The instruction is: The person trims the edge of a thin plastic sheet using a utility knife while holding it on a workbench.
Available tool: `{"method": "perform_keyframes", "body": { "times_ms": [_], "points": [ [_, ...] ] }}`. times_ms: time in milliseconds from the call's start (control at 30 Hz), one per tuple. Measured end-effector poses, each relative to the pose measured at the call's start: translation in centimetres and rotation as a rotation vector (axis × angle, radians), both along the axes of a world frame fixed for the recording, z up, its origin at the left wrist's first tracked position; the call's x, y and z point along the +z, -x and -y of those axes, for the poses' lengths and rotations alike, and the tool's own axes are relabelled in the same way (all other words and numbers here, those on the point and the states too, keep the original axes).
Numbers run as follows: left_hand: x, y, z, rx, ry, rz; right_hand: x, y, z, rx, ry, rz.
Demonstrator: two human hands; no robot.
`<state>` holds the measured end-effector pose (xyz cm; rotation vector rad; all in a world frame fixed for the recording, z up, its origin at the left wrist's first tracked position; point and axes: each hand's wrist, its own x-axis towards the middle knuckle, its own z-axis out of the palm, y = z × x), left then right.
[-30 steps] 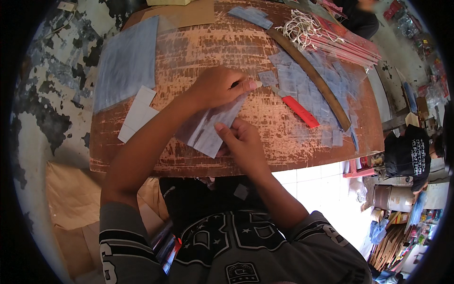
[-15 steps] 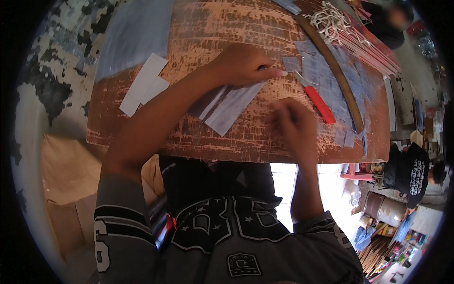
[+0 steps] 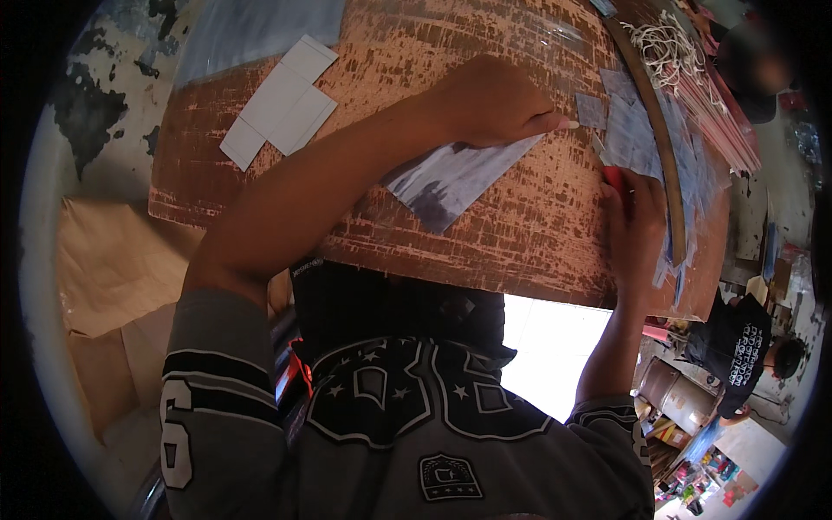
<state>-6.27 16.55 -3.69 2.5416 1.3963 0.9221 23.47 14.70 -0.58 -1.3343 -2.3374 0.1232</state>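
My left hand (image 3: 498,104) is closed over the upper end of a shiny greyish plastic sheet (image 3: 455,191), thumb pointing right along its edge. Its curled fingers are mostly hidden beneath the hand. On the right, my right hand (image 3: 637,212) wraps around the red handle of a knife (image 3: 614,178). The blade's pale tip shows beyond the handle, pointing away from me. A small square plastic piece (image 3: 591,111) lies between the two hands, a little farther off. To the left of my left forearm rests a white cut-out card (image 3: 282,102) with fold lines.
The worn brown table (image 3: 520,234) carries a large bluish sheet (image 3: 251,39) at the far left. Overlapping plastic pieces (image 3: 637,130) lie at right beneath a long wooden strip (image 3: 663,143). Beyond them is a bundle of pink sticks with white cords (image 3: 724,113). Other people are at right.
My right hand has moved right and closed around the red-handled knife lying there. My left hand stays on the plastic sheet. The whole view has shifted slightly.
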Motion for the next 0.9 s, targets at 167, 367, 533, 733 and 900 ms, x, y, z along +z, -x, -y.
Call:
{"method": "perform_keyframes", "body": {
  "times_ms": [167, 367, 533, 733, 900],
  "points": [
    [-0.5, 0.0, -0.1, 0.014, -0.033, -0.008, 0.6, -0.9, 1.0, -0.111, 0.039, -0.255],
    [-0.8, 0.0, -0.2, 0.024, -0.053, -0.056, 2.2, 0.0, 5.2, 0.052, 0.446, -0.659],
    [-0.9, -0.2, -0.2, 0.039, -0.08, -0.074, 2.7, 3.3, 9.0, 0.245, 0.789, -0.189],
    [-0.7, 0.0, -0.2, 0.025, -0.071, -0.043, 3.0, 7.9, 8.1, 0.408, 0.686, 0.043],
    [-0.8, 0.0, -0.1, 0.016, -0.081, -0.02, 3.0, 9.1, 7.6, 0.455, 0.609, 0.11]
  ]
}}
